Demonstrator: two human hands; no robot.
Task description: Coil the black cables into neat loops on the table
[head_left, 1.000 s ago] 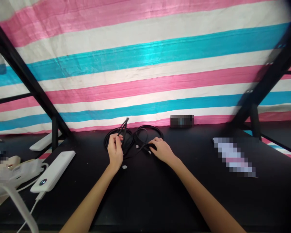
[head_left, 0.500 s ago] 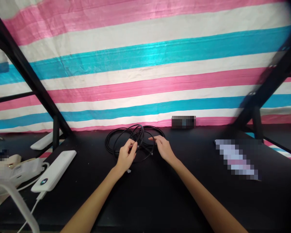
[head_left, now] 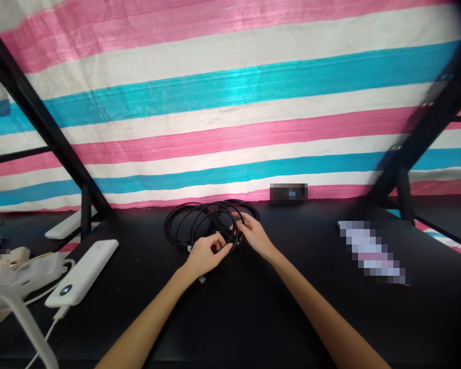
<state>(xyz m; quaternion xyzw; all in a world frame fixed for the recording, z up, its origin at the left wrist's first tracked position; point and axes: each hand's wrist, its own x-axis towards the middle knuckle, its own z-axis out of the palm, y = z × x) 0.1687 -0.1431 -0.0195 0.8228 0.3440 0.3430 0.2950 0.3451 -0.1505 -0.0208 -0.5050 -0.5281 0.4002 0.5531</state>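
A black cable [head_left: 194, 211] lies in several loose loops on the black tabletop, toward its back edge. My left hand [head_left: 207, 252] is closed on the near side of the loops, thumb and fingers curled round a strand. On the right side of the coil, my right hand [head_left: 252, 233] pinches strands between thumb and fingers. A small pale connector [head_left: 189, 248] shows at the coil's near left, and another light end piece [head_left: 202, 279] pokes out below my left hand. Some strands are hidden behind my fingers.
To the left lies a white power bank [head_left: 82, 271] with a white lead plugged in, beside a white power strip [head_left: 38, 271]. A blurred dark box [head_left: 288, 194] stands at the back. A blurred flat item [head_left: 372, 251] lies to the right. Striped sheeting [head_left: 230, 118] hangs behind, between black frame bars.
My left hand has moved slightly right and down along the loops. My right hand has moved in slightly left and closed on the cable. The loops have shifted toward my right hand.
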